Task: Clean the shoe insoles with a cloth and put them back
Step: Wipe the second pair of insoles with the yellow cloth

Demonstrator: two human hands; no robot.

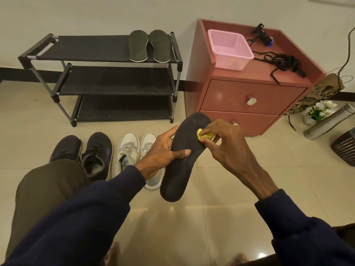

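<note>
My left hand grips a black insole at its middle, thumb across the top face, and holds it above the floor. My right hand pinches a small yellow cloth against the insole's upper right edge near the toe. Two dark green insoles lie side by side on the top shelf of the black shoe rack. A black pair of shoes and a white pair of shoes stand on the tiled floor below my hands.
A red-brown two-drawer cabinet stands to the right of the rack, with a pink basket and black laces on top. A steel bottle, white flowers, a paper bag and a dark bin sit at far right.
</note>
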